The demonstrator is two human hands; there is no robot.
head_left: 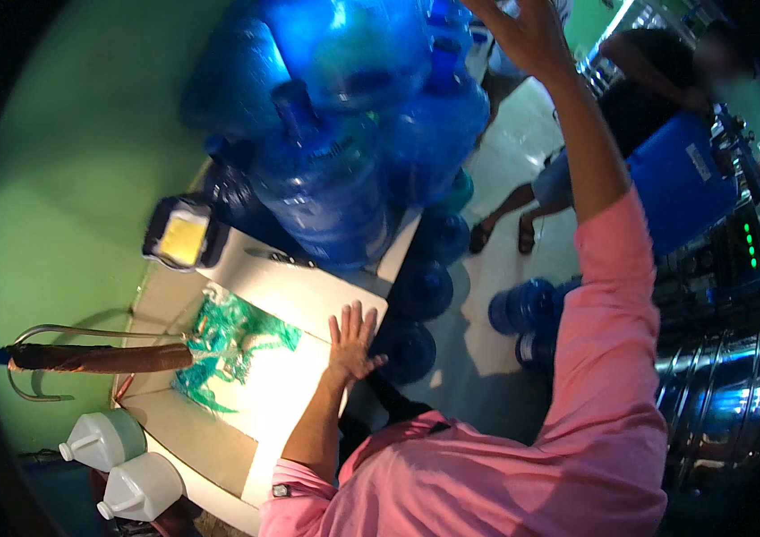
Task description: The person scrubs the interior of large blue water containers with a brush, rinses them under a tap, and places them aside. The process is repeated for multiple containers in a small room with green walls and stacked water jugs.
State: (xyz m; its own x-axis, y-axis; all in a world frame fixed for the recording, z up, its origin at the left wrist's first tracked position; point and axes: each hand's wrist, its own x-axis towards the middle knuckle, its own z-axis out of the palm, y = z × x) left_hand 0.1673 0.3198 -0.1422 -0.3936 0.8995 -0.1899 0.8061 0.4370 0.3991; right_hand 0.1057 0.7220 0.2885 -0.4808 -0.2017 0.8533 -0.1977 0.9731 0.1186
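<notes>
My left hand [352, 347] lies flat with its fingers spread on the pale flap [308, 291] of an open box. Crumpled green and clear plastic [228, 331] lies in the lit part of the box, left of that hand. My right hand [523, 36] is raised at the top edge, fingers stretched apart and partly cut off by the frame; no held thing shows. Left of it stand large blue water jugs [326, 188], piled together. A dark-handled knife [281, 258] rests on the pale surface in front of them.
A dark tub with a yellow sponge [183, 240] sits by the green wall. Two white plastic jugs [143, 486] stand lower left. More blue jugs [422, 288] line the floor. At right, another person [648, 80] is beside a big blue container [684, 183], near shiny metal tanks [720, 376].
</notes>
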